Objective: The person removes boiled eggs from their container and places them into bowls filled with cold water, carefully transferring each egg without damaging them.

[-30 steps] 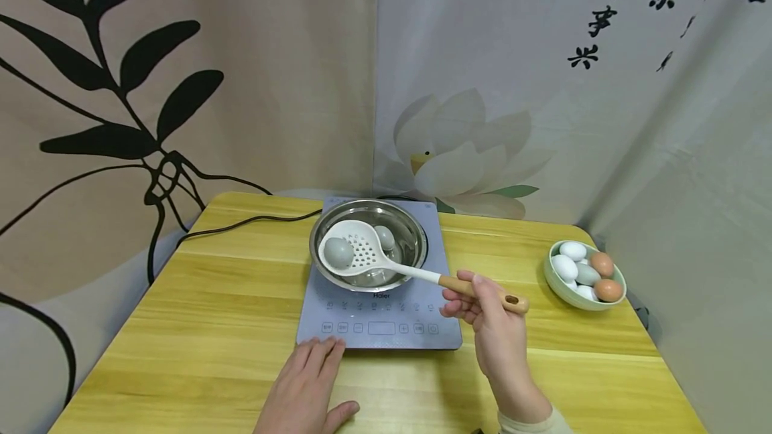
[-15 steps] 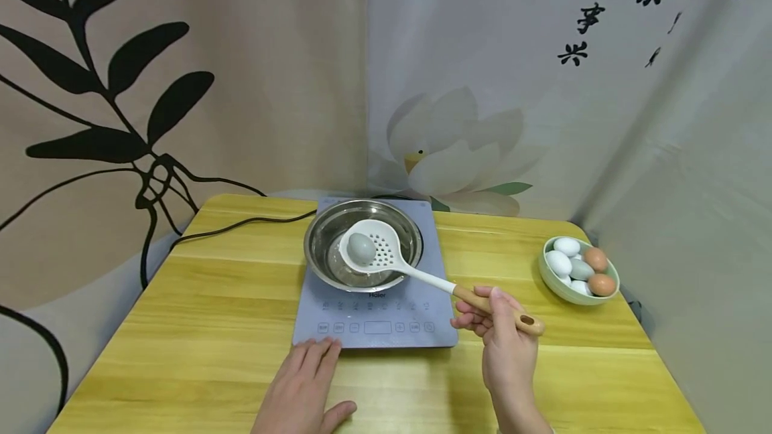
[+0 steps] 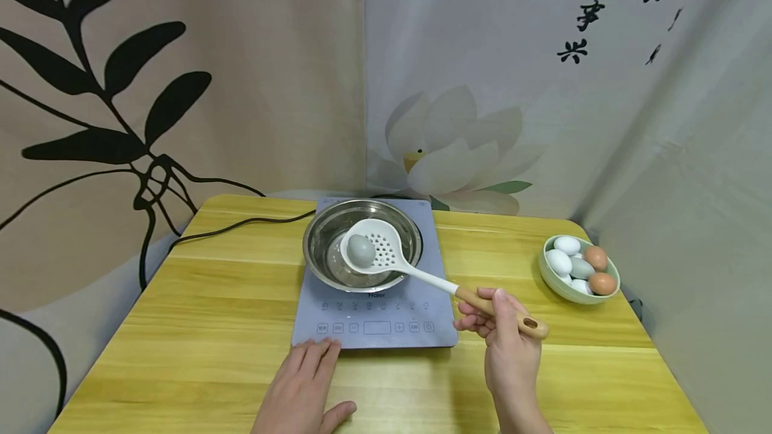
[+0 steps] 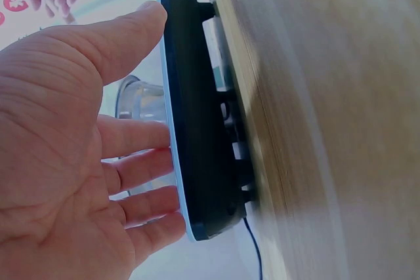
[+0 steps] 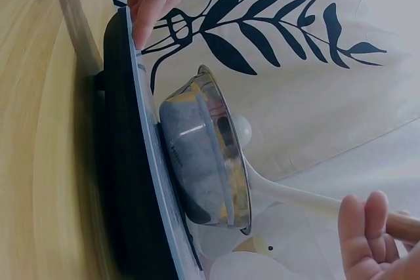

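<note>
My right hand (image 3: 512, 347) grips the wooden handle of a white slotted spoon (image 3: 386, 246). A pale grey-green egg (image 3: 360, 250) lies in the spoon's perforated bowl, over the steel pot (image 3: 319, 266). In the right wrist view, the egg (image 5: 241, 130) shows above the rim of the pot (image 5: 190, 155). The pot stands on a grey-blue induction cooker (image 3: 374, 327). My left hand (image 3: 301, 387) rests its straight fingertips on the cooker's front left edge, and its thumb is spread. In the left wrist view, the fingers (image 4: 151, 204) reach over the cooker's edge. The spoon hides part of the pot's inside.
A light green bowl (image 3: 549, 276) at the right of the wooden table (image 3: 211, 327) holds several white, brown and greenish eggs. A black cord (image 3: 247, 221) runs left from behind the cooker. Printed curtains (image 3: 289, 86) hang behind the table.
The spoon with its egg has moved right across the pot. A second egg, visible in the pot earlier, is now hidden. My left hand keeps its place on the cooker.
</note>
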A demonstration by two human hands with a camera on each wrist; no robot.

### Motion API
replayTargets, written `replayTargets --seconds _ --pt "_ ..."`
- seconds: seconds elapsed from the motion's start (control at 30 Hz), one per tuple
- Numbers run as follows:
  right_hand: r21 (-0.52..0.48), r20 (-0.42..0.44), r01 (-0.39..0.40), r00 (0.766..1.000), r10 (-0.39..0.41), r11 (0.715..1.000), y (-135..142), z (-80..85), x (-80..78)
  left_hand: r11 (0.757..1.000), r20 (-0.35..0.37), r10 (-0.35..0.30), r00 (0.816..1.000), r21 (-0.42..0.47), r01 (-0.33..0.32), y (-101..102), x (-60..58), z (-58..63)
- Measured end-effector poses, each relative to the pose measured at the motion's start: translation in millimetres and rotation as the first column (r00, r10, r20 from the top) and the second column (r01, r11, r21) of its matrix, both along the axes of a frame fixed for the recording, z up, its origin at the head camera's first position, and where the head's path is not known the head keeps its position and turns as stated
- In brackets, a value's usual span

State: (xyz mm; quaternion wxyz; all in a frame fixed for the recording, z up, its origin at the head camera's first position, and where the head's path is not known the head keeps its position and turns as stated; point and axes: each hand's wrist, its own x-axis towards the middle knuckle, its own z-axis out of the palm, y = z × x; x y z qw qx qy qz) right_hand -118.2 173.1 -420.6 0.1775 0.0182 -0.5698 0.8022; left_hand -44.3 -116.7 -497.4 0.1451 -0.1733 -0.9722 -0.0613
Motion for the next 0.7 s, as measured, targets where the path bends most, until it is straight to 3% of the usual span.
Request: replayTargets --seconds 0.53,0.7 --pt "0.004 -0.015 -0.034 0.999 0.034 0.999 2.5 -2.2 0.4 1.0 -0.078 -0.007 0.997 -0.002 0.007 0.2 -0.9 -3.7" --pt "-0.007 -0.006 -0.048 0.999 0.048 0.999 4.3 -3.1 -0.4 1.0 -0.063 -0.006 0.998 0.005 0.006 0.7 -0.4 -3.0"
